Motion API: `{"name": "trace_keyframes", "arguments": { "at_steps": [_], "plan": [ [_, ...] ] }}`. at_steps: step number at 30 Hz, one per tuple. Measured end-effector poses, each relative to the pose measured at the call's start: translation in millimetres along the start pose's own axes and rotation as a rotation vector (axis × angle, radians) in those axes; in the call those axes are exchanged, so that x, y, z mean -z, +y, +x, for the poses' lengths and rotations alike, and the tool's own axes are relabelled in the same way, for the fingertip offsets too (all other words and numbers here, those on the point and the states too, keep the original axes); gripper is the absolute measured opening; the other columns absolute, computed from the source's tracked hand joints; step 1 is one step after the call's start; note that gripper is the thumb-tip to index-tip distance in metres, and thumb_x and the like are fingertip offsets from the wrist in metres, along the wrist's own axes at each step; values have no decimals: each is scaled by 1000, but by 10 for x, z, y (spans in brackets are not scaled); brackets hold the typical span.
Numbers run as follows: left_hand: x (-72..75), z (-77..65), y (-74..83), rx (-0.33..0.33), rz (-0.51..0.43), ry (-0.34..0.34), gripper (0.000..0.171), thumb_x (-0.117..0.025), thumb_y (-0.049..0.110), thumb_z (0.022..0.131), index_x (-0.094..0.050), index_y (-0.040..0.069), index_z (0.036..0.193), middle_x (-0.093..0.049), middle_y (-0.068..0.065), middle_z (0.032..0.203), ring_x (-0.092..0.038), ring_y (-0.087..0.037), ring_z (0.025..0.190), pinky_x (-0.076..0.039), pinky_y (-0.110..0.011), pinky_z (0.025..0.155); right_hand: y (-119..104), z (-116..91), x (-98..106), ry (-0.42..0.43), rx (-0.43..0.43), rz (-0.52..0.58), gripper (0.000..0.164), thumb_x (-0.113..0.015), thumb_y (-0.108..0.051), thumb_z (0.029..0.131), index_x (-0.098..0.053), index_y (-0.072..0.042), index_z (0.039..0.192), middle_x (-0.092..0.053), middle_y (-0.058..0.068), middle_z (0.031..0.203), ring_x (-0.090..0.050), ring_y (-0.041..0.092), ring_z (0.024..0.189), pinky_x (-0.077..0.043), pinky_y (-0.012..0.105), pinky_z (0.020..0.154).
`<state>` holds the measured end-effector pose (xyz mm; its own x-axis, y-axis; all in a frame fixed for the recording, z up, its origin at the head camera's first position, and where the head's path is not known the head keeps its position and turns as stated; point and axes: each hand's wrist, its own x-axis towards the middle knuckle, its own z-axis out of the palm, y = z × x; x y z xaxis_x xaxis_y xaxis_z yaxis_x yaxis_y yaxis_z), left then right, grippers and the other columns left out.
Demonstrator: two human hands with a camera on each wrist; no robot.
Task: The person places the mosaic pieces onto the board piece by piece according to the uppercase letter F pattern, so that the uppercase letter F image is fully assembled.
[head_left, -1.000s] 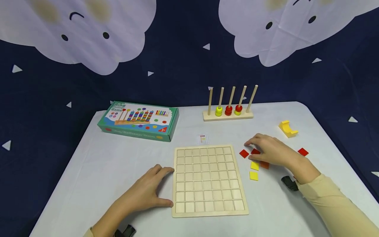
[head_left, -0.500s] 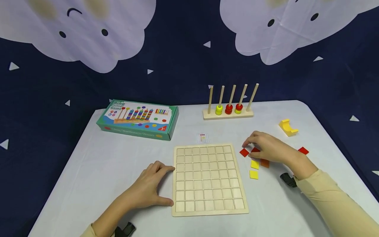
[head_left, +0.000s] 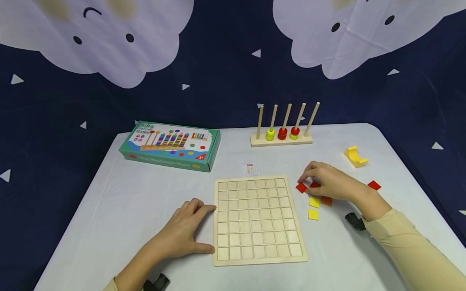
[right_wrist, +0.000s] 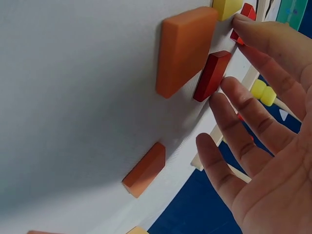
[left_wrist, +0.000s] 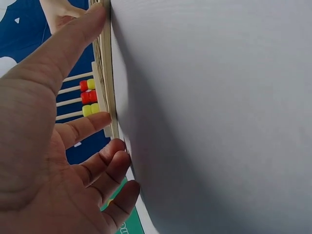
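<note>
A square wooden grid board (head_left: pixel 260 220) lies flat at the table's middle. My left hand (head_left: pixel 183 232) rests at its left edge, thumb and fingertips against the side; the left wrist view shows these fingers spread along the board's rim (left_wrist: pixel 106 63). To the right of the board, my right hand (head_left: pixel 329 182) is low over several tiles. Its thumb and index finger lie at opposite edges of a red square tile (head_left: pixel 301 188). A second red tile (head_left: pixel 315 184) is partly hidden under the hand, near the middle finger in the right wrist view. Two yellow tiles (head_left: pixel 313 214) and an orange tile (head_left: pixel 327 201) lie below.
A small printed grid card (head_left: pixel 251 169) lies behind the board. Further back are a green game box (head_left: pixel 169 145) and a pegged wooden stand (head_left: pixel 282 140) with yellow and red rings. At right are a yellow curved block (head_left: pixel 355 157) and another red tile (head_left: pixel 374 185).
My right hand has moved slightly left and its thumb and index finger have come closer together about the red tile. My left hand stays at the board's edge.
</note>
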<state>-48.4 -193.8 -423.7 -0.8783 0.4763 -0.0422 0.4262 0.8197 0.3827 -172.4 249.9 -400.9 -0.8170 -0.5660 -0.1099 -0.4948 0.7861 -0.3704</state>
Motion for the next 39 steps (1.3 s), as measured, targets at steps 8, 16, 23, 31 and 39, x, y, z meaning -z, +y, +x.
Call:
{"name": "trace_keyframes", "arguments": {
  "at_steps": [8,16,23,31,39],
  "plan": [
    [-27,-28,41,20,16,25,100,-97,63,66,-59,21,149,-55,3,123,-48,-13,107,-45,-36,86,20,-6,-25,8,13,-37,21,-88,-19,89,-83,-17,109,-70,-1,112,-62,15,96,-60,43,90],
    [-53,-60,64,14,16,47,101,-97,62,66,-59,21,150,-54,-1,130,-49,-16,112,-46,-38,89,-42,-72,-36,54,-21,-25,22,-87,-28,90,-81,-16,108,-71,-8,103,-63,8,87,-61,37,84],
    [-38,-73,60,36,-47,12,111,-98,65,62,-57,19,154,-47,-18,160,-49,-39,145,-47,-66,113,-286,-47,-25,105,-6,-3,18,-85,-27,91,-80,-19,107,-73,-7,104,-61,11,81,-53,30,73],
    [-54,-80,54,19,-58,7,116,-96,68,62,-53,16,157,-41,-21,168,-41,-46,154,-40,-69,122,-582,82,-93,125,77,-13,18,-86,-27,90,-80,-20,106,-74,-7,103,-68,14,89,-59,36,80],
    [-60,-94,51,24,-46,11,116,-96,69,62,-54,17,156,-43,-21,167,-43,-46,153,-40,-68,122,-815,237,-192,139,157,-8,17,-85,-28,90,-80,-18,104,-75,-6,100,-63,11,81,-56,31,74]
  ]
}}
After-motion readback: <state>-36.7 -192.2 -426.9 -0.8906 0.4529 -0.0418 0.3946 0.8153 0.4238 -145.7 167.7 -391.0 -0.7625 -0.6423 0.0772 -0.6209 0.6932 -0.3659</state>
